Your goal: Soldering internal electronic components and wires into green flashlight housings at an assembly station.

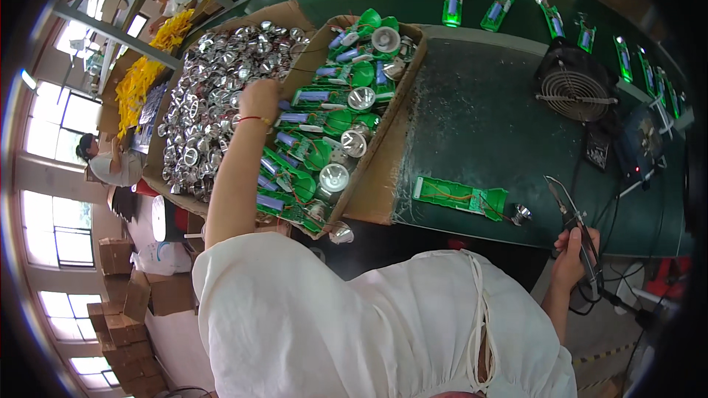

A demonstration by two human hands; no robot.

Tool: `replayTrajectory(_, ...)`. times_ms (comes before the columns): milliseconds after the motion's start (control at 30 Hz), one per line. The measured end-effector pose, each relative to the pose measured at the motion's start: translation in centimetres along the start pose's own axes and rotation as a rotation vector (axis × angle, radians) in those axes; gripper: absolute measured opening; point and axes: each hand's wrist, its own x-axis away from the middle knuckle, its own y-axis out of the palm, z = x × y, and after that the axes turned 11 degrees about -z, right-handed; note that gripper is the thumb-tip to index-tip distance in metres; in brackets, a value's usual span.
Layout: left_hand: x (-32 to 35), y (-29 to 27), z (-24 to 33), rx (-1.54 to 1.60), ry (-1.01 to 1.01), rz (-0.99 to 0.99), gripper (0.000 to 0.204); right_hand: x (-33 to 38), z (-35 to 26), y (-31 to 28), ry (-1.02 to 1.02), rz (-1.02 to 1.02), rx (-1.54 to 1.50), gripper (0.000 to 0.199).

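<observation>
My left hand (pixel 259 99), a red string at its wrist, reaches over the border between two cardboard boxes. Its fingers are hidden by the back of the hand, so what they touch is unclear. Beside it, green lamp housings (pixel 335 119) with purple battery cells, wires and round reflectors fill one box; loose silver reflector cups (pixel 221 77) heap the other. In my right hand (pixel 569 252) is a soldering iron (pixel 579 239) with a thin bent metal tube along its tip. Left of the iron, one green housing (pixel 459 197) lies on the bench, wired to a small reflector (pixel 521 214).
A black fan (pixel 575 92) with a round wire grille stands at the right of the green bench (pixel 487 118). Behind it are several green lamp units (pixel 553 21). A soldering station (pixel 640 144) and cables sit far right. Two people work at the left near yellow parts (pixel 140 88).
</observation>
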Motion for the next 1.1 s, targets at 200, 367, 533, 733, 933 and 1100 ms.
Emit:
replayTrajectory(200, 6.7, -7.4, 0.3, 0.091, -0.076, 0.490, 0.014, 0.7, -0.7, -0.7, -0.010, -0.016, -0.023, 0.017)
replayTrajectory(367, 11.9, -9.3, 9.4, 1.326, 0.261, 0.204, 0.012, 0.9, -0.4, -1.1, -0.043, -0.039, -0.116, 0.016)
replayTrajectory(533, 15.6, -2.6, 19.2, 1.885, 0.376, -0.105, 0.010, 2.0, -0.4, -1.6, -0.039, -0.039, -0.108, 0.015)
replayTrajectory(733, 15.7, 3.0, 21.2, 1.931, 0.412, -0.208, 0.013, 2.5, -0.7, -2.8, -0.042, -0.064, -0.074, 0.012)
replayTrajectory(933, 14.5, 5.5, 22.0, 1.785, 0.424, -0.258, 0.011, 2.9, -0.7, -2.0, -0.028, -0.049, -0.050, 0.012)
replayTrajectory(1100, 15.1, 5.9, 22.8, 1.407, 0.458, 0.161, 0.040, 2.6, -0.8, -1.6, -0.028, -0.073, -0.047, 0.013)
